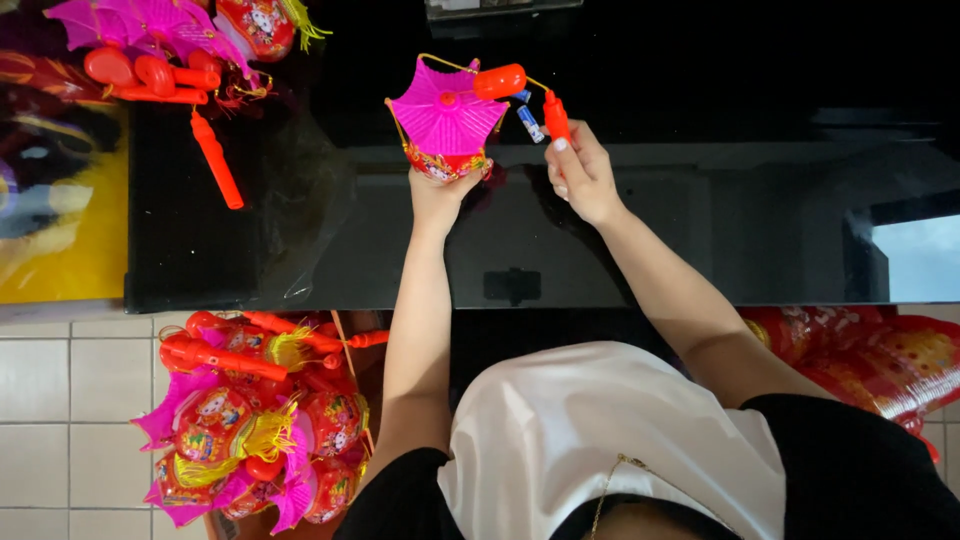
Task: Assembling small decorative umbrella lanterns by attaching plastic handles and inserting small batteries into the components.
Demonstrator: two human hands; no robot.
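A toy lantern (446, 115) with a pink pleated roof and a red patterned body stands on the glossy black table (700, 230). My left hand (440, 190) grips the lantern's red body from below. My right hand (580, 175) pinches the red handle stick (556, 115), which a thin wire joins to the lantern. A red capsule-shaped piece (499, 81) sits at the lantern's top right, with small blue and white batteries (529, 122) beside it.
Several finished lanterns with red sticks (180, 50) lie at the table's far left. A box of pink and red lanterns (250, 420) stands on the tiled floor at left. Red printed bags (870, 360) lie at right. Yellow packaging (60, 200) is at far left.
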